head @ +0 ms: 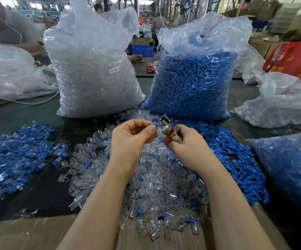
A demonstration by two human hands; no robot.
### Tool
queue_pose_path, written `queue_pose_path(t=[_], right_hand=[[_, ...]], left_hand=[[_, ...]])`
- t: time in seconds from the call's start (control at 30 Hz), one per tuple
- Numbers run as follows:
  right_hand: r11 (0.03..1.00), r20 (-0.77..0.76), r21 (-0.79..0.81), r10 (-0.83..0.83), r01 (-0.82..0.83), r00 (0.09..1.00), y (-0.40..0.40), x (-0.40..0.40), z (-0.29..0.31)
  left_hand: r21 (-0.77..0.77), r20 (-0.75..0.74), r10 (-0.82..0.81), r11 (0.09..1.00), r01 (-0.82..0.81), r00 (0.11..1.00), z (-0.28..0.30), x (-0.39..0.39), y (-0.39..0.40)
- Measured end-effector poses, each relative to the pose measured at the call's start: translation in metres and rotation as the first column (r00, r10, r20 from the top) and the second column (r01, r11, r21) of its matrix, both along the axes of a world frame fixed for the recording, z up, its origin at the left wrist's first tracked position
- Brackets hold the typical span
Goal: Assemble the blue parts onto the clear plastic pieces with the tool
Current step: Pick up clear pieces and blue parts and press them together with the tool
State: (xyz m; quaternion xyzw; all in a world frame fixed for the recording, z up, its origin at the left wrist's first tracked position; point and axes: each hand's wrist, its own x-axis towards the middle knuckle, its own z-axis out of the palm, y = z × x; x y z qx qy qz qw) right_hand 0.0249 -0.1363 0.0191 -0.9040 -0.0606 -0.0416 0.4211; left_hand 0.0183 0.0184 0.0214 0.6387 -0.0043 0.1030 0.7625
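Note:
My left hand (130,139) pinches a clear plastic piece with a blue part (155,126) on it, between thumb and fingertips. Just right of it, my right hand (185,143) grips a small metal tool (167,126) whose handle is wrapped in tape; the tool's head sits close beside the blue part. Below both hands lies a heap of loose clear pieces (155,181). A spread of loose blue parts (236,159) runs along the right. At the left lies a pile of joined blue-and-clear pieces (14,156).
Two tall plastic bags stand behind the hands: one of clear pieces (95,69), one of blue parts (196,78). More bags lie at the far left (10,73) and right (288,170). A red bag (294,58) sits at back right. Cardboard (29,233) covers the near edge.

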Motion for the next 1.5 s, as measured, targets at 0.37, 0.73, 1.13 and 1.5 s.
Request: queue_pose_path(t=[0.37, 0.73, 1.13, 1.5], right_hand=[[0.996, 0.065, -0.084, 0.016, -0.011, 0.998, 0.008, 0.000, -0.002], [0.997, 0.160, -0.079, 0.018, -0.005, 0.987, 0.011, -0.002, -0.005], [0.992, 0.166, -0.123, -0.009, 0.030, 0.986, 0.012, 0.000, -0.009], [0.900, 0.037, -0.299, -0.323, 0.319, 0.946, -0.015, 0.010, -0.015]], left_hand=[[-0.060, 0.030, -0.032, 0.998, 0.034, 0.999, 0.002, 0.000, 0.000], [-0.066, 0.047, -0.048, 0.996, 0.051, 0.998, 0.002, 0.000, 0.001], [-0.056, -0.010, -0.044, 0.997, 0.043, 0.999, 0.000, 0.001, 0.003], [-0.760, -0.382, 0.327, 0.421, -0.495, 0.865, -0.001, 0.007, 0.097]])
